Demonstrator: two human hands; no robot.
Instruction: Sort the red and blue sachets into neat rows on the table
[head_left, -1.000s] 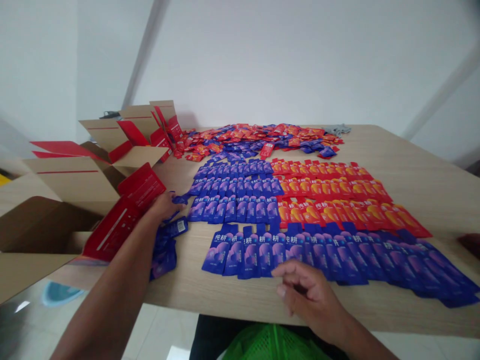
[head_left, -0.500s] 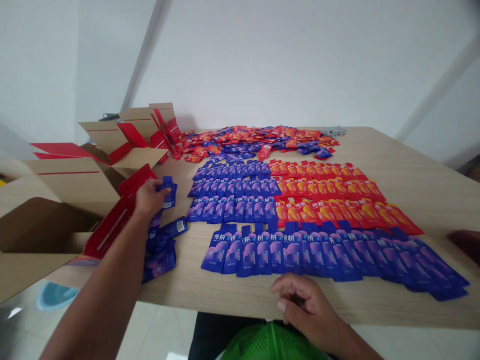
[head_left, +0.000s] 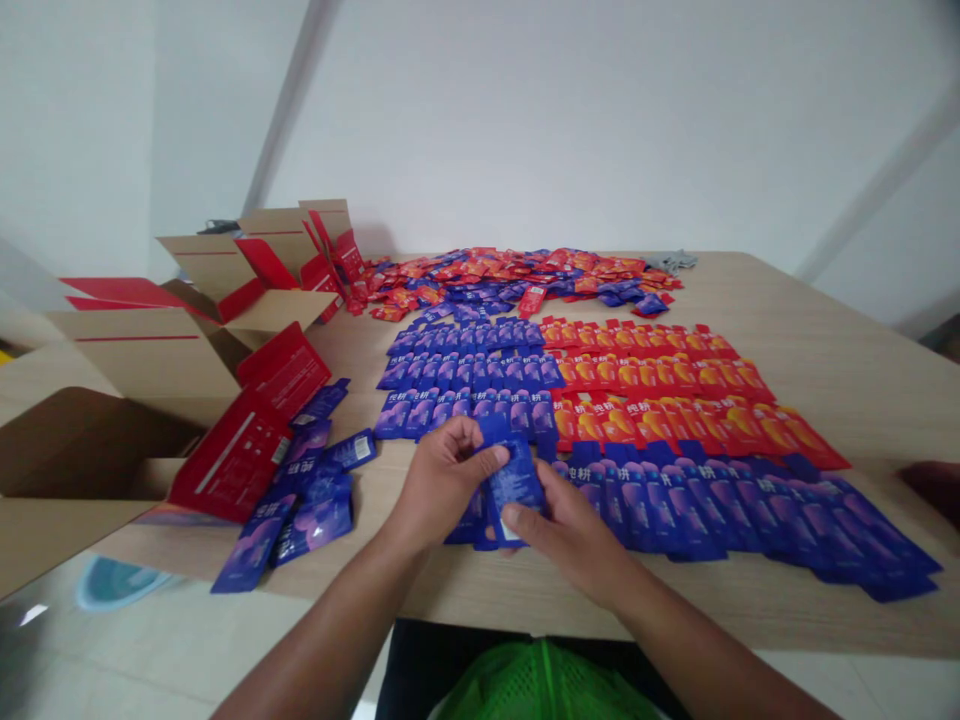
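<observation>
Between both hands is a blue pouch (head_left: 513, 482), its printed back side facing up. My left hand (head_left: 442, 475) grips its upper left part with the thumb on top. My right hand (head_left: 574, 525) pinches its lower right edge. Under and behind the hands runs the front row of overlapping blue pouches (head_left: 690, 500), partly hidden at its left end. Farther back lie shorter rows of blue pouches (head_left: 472, 372) and, beside them, rows of red-orange pouches (head_left: 660, 375). Several loose blue pouches (head_left: 311, 520) lie scattered at the left.
Open cardboard boxes (head_left: 135, 355) with red flaps stand along the left side. A heap of mixed red and blue pouches (head_left: 510, 275) lies at the table's far side. On the floor at lower left is a light blue basin (head_left: 120, 583). A dark object (head_left: 930, 490) shows at the right edge.
My left hand has come from the loose pouches by the box to the middle, bringing a blue pouch. My right hand has risen from the table's front edge and now grips that pouch too.
</observation>
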